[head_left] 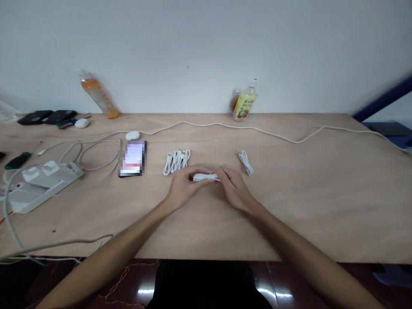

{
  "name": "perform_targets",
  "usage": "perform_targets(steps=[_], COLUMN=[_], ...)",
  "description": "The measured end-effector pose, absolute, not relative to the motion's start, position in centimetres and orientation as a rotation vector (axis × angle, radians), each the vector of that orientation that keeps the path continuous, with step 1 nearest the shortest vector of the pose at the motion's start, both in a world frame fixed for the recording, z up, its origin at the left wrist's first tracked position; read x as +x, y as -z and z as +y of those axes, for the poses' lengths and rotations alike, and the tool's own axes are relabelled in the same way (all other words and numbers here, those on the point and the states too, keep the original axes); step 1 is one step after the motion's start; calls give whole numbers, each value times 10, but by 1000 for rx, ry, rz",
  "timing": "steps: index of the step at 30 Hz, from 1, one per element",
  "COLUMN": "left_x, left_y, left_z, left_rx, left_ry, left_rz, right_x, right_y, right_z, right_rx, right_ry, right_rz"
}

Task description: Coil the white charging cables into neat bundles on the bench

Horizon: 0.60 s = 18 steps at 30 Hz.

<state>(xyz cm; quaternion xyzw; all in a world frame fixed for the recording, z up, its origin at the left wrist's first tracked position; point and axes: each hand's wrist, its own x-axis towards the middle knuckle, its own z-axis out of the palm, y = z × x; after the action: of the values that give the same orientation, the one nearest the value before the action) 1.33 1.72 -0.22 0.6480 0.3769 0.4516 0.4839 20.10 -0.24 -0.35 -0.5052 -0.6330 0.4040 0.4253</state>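
Both hands (pixel 209 185) pinch coiled white cable (pixel 206 177) over table (pixel 322 193).

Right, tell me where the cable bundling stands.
Done, by the look of it: a group of coiled white cables lies left of the hands, and a single coiled cable lies to the right. In hand: both the left hand and right hand hold a folded white cable between them above the table. Left: no other loose short cables are visible; the long cords elsewhere look plugged in.

Head-worn camera looks forward and down across the table (pixel 289 214).
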Motion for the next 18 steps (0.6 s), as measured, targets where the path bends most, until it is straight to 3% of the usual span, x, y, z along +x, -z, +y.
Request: perform_targets(steps=[12, 18], left_x=[11, 9], left_y=[-2, -2], left_z=[13, 11], left_rx=[1735, 1822], left_ry=[-1162, -1154], left_rz=[882, 875], right_x=[197, 201], right_y=[6, 9], right_z=[-4, -6], right_rx=[-1238, -1348], right_ry=[-1305, -1292], right_rz=[-1309, -1291])
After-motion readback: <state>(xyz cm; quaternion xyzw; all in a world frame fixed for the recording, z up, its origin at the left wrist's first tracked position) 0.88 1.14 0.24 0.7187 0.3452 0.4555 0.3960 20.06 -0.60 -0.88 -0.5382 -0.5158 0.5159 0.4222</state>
